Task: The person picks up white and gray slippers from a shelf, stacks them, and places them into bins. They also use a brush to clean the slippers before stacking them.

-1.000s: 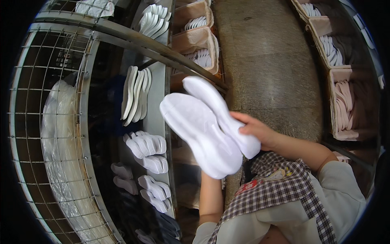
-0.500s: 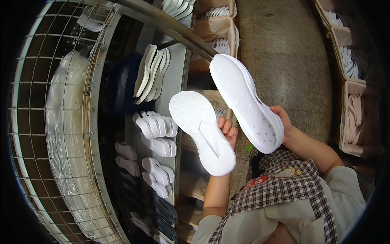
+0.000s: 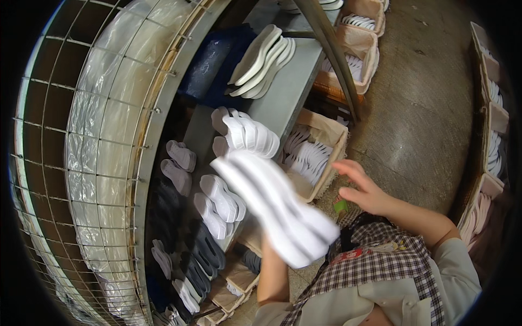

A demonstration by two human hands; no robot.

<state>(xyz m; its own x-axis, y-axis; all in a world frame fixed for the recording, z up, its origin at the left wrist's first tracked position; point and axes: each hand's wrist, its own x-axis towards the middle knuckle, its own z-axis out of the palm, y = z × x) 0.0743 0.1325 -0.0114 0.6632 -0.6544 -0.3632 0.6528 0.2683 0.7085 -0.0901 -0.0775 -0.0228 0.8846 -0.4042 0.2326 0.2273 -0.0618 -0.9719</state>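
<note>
My left forearm [image 3: 273,280] comes up from the lower edge, and its hand is hidden behind a pair of white shoe soles [image 3: 277,212] that it holds. The soles are blurred by motion and lie one against the other, slanting from upper left to lower right. Nothing is in my right hand [image 3: 367,190], which is held apart from the soles with thumb and fingers spread. Just beyond the soles, a row of white soles [image 3: 253,136] stands on the grey metal shelf [image 3: 302,70].
A wire mesh panel [image 3: 144,146] with plastic sheeting [image 3: 103,108] behind it rises at the left. Cream-coloured soles [image 3: 261,62] stand farther along the shelf. A cloth-lined basket [image 3: 340,146] of soles is beside the shelf; more baskets [image 3: 500,117] line the right. A bent metal bar [image 3: 329,49] crosses the shelf's edge.
My right hand has let go of its sole. Both soles are now together in my left hand, lower and farther left. The view has shifted toward the shelf.
</note>
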